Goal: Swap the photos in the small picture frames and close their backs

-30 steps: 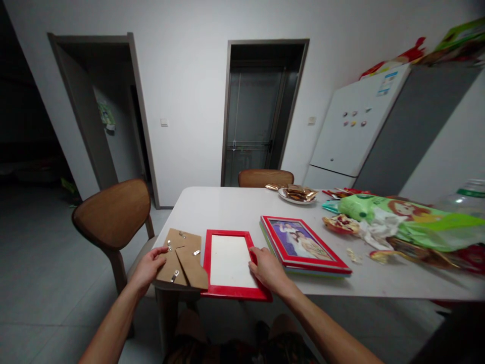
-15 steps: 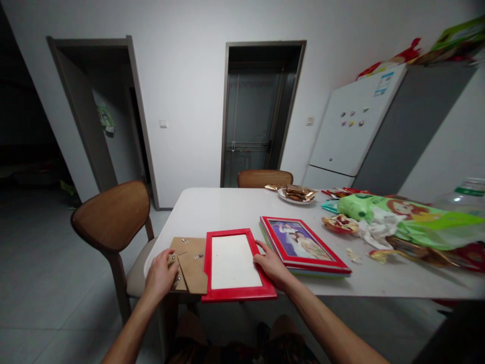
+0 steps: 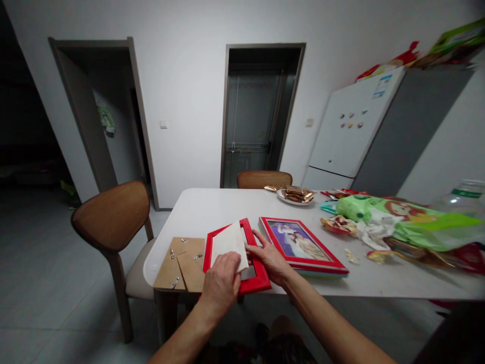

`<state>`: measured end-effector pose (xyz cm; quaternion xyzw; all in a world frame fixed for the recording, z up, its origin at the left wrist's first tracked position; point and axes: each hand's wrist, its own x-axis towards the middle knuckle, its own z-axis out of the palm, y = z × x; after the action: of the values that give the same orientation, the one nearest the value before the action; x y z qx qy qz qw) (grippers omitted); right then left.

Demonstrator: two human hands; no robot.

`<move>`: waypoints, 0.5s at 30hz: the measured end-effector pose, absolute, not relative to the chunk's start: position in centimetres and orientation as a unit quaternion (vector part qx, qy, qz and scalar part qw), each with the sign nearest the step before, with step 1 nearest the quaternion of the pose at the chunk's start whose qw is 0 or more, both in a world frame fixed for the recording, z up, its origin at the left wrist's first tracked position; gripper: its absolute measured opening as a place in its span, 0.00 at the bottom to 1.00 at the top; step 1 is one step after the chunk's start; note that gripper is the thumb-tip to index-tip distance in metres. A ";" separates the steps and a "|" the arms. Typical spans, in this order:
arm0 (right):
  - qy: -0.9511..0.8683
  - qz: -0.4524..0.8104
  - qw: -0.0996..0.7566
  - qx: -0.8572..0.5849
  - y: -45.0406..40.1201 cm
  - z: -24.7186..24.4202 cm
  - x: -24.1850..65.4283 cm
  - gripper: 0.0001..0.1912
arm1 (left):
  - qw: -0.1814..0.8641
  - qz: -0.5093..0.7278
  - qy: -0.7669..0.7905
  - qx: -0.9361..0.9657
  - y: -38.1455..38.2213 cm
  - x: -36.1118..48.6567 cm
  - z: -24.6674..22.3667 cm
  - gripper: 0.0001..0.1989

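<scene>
A red picture frame (image 3: 259,279) lies tilted at the table's front edge, and a white panel (image 3: 227,241) sits askew inside it, lifted partly out of the opening. My left hand (image 3: 222,277) is closed on the panel's lower right edge, with some of its fingers hidden. On the frame's right side, my right hand (image 3: 271,259) grips the rim, its fingertips reaching into the opening by the panel. Left of the frame lies a brown backing board (image 3: 164,270) with small metal clips. To the right, a stack of red-framed pictures (image 3: 303,245) has a photo on top.
A plate of wrapped snacks (image 3: 295,196) stands at the back of the white table (image 3: 204,202). On the right are a pomegranate piece (image 3: 338,225), crumpled tissue (image 3: 381,232) and a green package (image 3: 413,217). A wooden chair (image 3: 113,217) stands at the left.
My left hand has left the backing board and moved right onto the white panel. The panel, flat in the frame before, is now raised and turned. The frame has tilted.
</scene>
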<state>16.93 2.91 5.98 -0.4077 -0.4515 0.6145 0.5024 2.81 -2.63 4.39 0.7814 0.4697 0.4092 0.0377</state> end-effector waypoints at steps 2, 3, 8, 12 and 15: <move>-0.467 0.595 0.495 -0.427 3.0 5.9 17.0 0.42 | 0.022 0.429 0.480 0.765 -2.5 2.2 4.8 0.20; -0.479 0.579 0.488 -0.443 3.1 5.7 17.1 0.41 | 0.020 0.450 0.492 0.745 -2.4 1.7 5.1 0.20; -0.590 0.412 0.414 -0.557 3.9 4.3 17.8 0.33 | 0.101 0.567 0.577 0.580 -1.8 -2.8 5.2 0.18; -0.686 0.208 0.299 -0.630 4.7 2.4 18.4 0.27 | 0.175 0.577 0.637 0.480 -1.5 -6.7 3.3 0.20; -0.728 0.119 0.248 -0.628 5.0 1.4 18.6 0.23 | 0.190 0.531 0.678 0.471 -1.7 -8.2 2.0 0.20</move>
<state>18.58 5.03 1.39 -0.6282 -0.7276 0.1194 0.2484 -8.22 -1.71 2.03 0.4709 0.6785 0.5310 0.1897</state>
